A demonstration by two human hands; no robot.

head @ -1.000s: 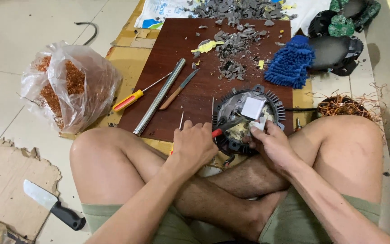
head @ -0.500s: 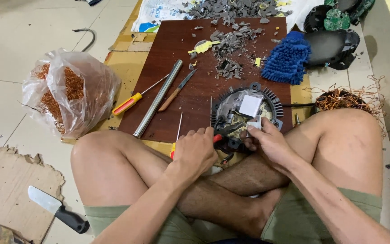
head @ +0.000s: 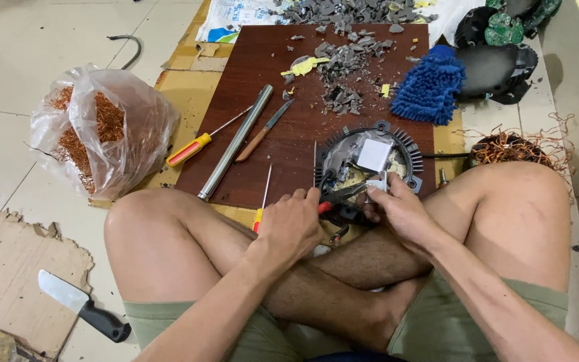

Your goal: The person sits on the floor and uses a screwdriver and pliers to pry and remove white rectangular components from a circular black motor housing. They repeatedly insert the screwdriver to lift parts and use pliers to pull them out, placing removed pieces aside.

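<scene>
While both hands work at the near board edge:
Left hand (head: 294,224): gripping red-handled pliers (head: 338,198).
Right hand (head: 397,208): pinching round black finned housing (head: 368,163).

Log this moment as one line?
left hand: grips red-handled pliers | right hand: steadies round motor housing | board: screwdrivers, grey debris

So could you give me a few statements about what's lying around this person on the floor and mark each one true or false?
1. The left hand grips a red-handled tool. True.
2. The plastic bag holds blue cloth. False: it holds copper wire.
3. The knife lies on the wooden board. False: it lies by torn cardboard on the floor.
4. The right hand touches the round finned part. True.
5. The metal rod stands upright. False: it lies flat.
</scene>
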